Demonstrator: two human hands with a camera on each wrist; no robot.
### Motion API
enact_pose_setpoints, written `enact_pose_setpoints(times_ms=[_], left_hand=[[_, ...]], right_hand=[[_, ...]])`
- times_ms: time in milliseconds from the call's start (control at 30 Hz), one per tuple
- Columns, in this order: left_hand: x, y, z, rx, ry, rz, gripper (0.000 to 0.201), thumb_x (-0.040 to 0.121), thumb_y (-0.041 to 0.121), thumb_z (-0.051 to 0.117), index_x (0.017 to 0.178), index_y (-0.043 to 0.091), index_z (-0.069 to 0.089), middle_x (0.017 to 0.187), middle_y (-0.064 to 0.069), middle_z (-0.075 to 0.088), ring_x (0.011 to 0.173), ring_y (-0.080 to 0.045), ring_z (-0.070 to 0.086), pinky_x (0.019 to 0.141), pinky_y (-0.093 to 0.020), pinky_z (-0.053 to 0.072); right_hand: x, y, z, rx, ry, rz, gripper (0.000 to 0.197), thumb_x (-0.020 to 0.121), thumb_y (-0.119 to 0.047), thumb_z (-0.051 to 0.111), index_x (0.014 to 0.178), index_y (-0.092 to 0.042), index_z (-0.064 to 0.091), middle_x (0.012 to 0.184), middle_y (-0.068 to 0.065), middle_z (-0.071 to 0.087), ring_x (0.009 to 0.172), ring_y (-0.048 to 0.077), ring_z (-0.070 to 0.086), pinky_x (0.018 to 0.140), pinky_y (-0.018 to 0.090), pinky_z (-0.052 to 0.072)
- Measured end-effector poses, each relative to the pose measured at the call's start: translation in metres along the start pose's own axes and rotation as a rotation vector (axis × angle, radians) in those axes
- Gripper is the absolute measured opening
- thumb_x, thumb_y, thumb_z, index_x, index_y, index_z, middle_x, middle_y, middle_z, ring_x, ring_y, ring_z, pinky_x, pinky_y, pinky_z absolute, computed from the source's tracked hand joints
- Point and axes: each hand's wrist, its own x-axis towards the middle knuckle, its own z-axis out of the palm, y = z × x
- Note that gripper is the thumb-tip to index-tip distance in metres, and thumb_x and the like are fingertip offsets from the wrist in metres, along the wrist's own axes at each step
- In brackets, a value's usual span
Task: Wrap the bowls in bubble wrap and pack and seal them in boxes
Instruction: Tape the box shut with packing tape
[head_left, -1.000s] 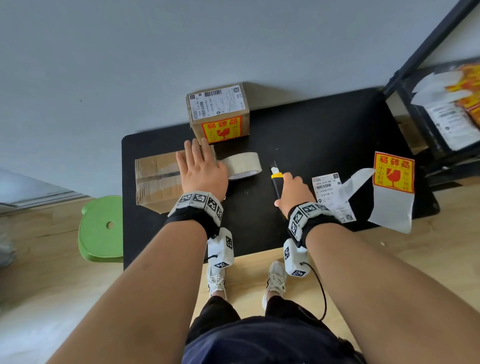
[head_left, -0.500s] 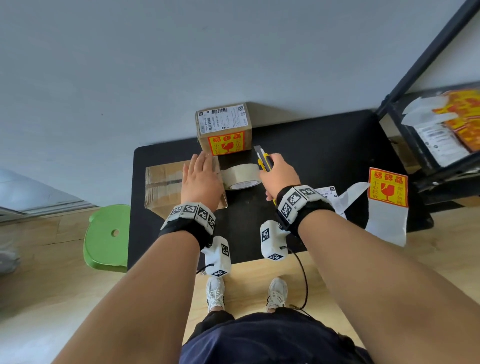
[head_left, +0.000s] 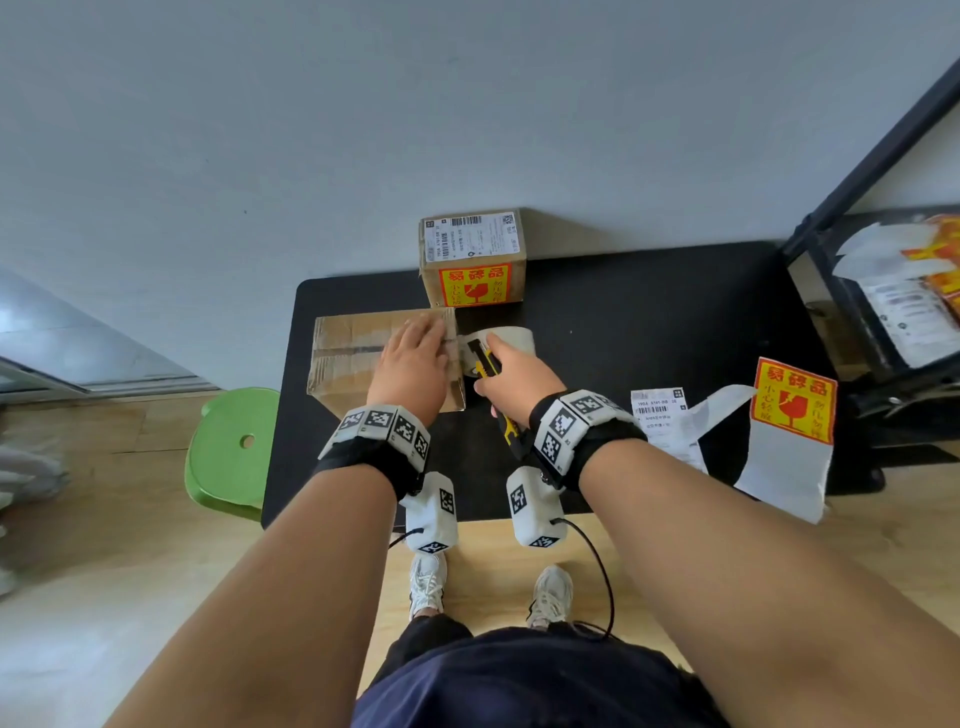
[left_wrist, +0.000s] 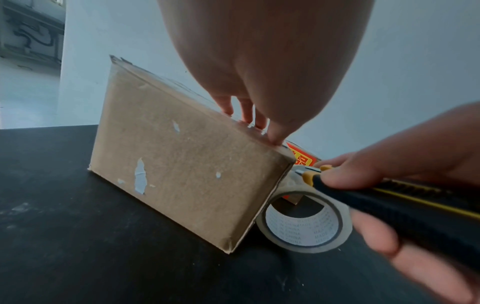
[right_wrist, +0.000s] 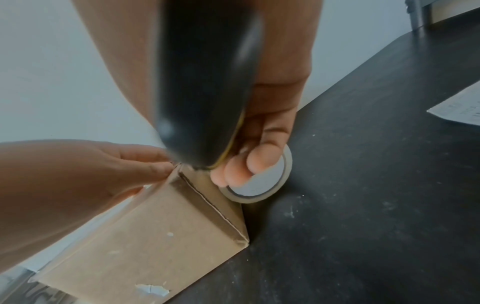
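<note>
A plain cardboard box (head_left: 353, 358) (left_wrist: 182, 168) (right_wrist: 145, 236) lies on the black table (head_left: 623, 322), taped along its top seam. My left hand (head_left: 415, 358) (right_wrist: 78, 176) rests flat on the box's right end, fingers straight. My right hand (head_left: 514, 371) (left_wrist: 389, 174) grips a black and yellow utility knife (head_left: 488, 366) (left_wrist: 376, 195) (right_wrist: 202, 82), whose tip sits at the box's upper right edge. Just right of the box lies a roll of clear tape (head_left: 511, 338) (left_wrist: 303, 222) (right_wrist: 262, 185). No bowl or bubble wrap shows.
A sealed box (head_left: 472, 257) with a shipping label and a red and yellow fragile sticker stands at the table's back edge. Label sheets (head_left: 662, 421) and a fragile sticker strip (head_left: 789, 431) lie at the right. A black shelf frame (head_left: 883, 291) stands right, a green stool (head_left: 234, 452) left.
My right hand lifted the knife from the table and brought it left to the box's right edge beside the tape roll. My left hand stayed on the box.
</note>
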Motion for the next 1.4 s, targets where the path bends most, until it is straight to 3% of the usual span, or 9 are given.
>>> enact_pose_setpoints(times_ms=[600,667,733,800,967,1067,1167,1267,1400], left_hand=[[0.002,0.000,0.000,-0.049,-0.020,-0.010,0.051,0.104,0.024,0.035,0.153,0.018,0.023,0.160,-0.001,0.016,0.148,-0.020,0.008,0.121,-0.035,0.008],[0.000,0.002,-0.002,-0.062,-0.004,-0.019,0.051,0.103,0.024,0.036,0.152,0.019,0.025,0.160,0.000,0.018,0.148,-0.019,0.010,0.121,-0.035,0.009],[-0.001,0.006,-0.003,-0.081,0.023,-0.036,0.050,0.102,0.024,0.036,0.151,0.020,0.028,0.159,0.001,0.021,0.147,-0.018,0.013,0.121,-0.035,0.011],[-0.001,0.009,-0.002,-0.094,0.053,-0.055,0.050,0.100,0.023,0.037,0.150,0.021,0.033,0.158,0.002,0.024,0.146,-0.018,0.017,0.120,-0.034,0.011],[-0.001,0.013,0.000,-0.114,0.113,-0.080,0.047,0.099,0.022,0.038,0.145,0.019,0.042,0.154,0.002,0.034,0.143,-0.019,0.025,0.120,-0.035,0.016],[0.000,0.012,0.002,-0.127,0.143,-0.077,0.045,0.098,0.020,0.039,0.142,0.018,0.046,0.151,0.002,0.039,0.141,-0.020,0.029,0.118,-0.038,0.022],[0.000,0.011,0.006,-0.122,0.181,-0.069,0.044,0.097,0.020,0.040,0.140,0.018,0.050,0.149,0.002,0.042,0.138,-0.020,0.033,0.116,-0.039,0.026],[0.000,0.011,0.009,-0.128,0.214,-0.070,0.044,0.096,0.018,0.041,0.138,0.017,0.052,0.147,0.002,0.044,0.136,-0.019,0.035,0.115,-0.037,0.027],[0.001,0.013,0.010,-0.144,0.241,-0.079,0.043,0.094,0.017,0.043,0.135,0.016,0.056,0.143,0.002,0.048,0.134,-0.019,0.037,0.114,-0.038,0.028]], right_hand=[[0.002,-0.014,0.001,-0.351,-0.122,0.065,0.086,0.094,-0.024,0.049,0.153,-0.025,-0.013,0.130,0.024,0.050,0.107,0.034,0.060,0.091,0.044,0.051],[-0.003,-0.012,-0.005,-0.353,-0.120,0.043,0.083,0.093,-0.022,0.050,0.154,-0.023,-0.006,0.120,0.018,0.057,0.099,0.030,0.061,0.085,0.040,0.052],[-0.007,-0.008,-0.013,-0.297,-0.070,0.009,0.066,0.090,-0.023,0.051,0.149,-0.018,0.023,0.105,0.010,0.060,0.089,0.025,0.059,0.073,0.034,0.048],[-0.009,-0.001,-0.021,-0.194,0.033,-0.001,0.039,0.088,-0.031,0.053,0.123,-0.015,0.049,0.096,0.007,0.062,0.086,0.025,0.062,0.070,0.033,0.048],[-0.008,0.036,-0.032,0.044,0.244,0.106,0.022,0.087,-0.027,0.048,0.109,-0.024,0.049,0.083,0.006,0.066,0.065,0.028,0.070,0.066,0.045,0.060],[-0.001,0.062,-0.033,-0.041,0.248,0.227,0.038,0.092,-0.020,0.040,0.129,-0.026,0.045,0.098,0.008,0.062,0.082,0.029,0.063,0.075,0.041,0.054],[0.008,0.079,-0.028,-0.129,0.198,0.310,0.055,0.098,-0.016,0.031,0.150,-0.029,0.022,0.121,0.016,0.056,0.102,0.032,0.054,0.083,0.039,0.042],[0.013,0.089,-0.021,-0.277,0.165,0.349,0.062,0.097,-0.021,0.031,0.154,-0.034,0.010,0.135,0.017,0.046,0.122,0.034,0.045,0.100,0.045,0.035],[0.019,0.098,-0.011,-0.419,0.126,0.329,0.064,0.094,-0.023,0.041,0.152,-0.034,0.016,0.133,0.015,0.043,0.121,0.033,0.045,0.095,0.044,0.040]])
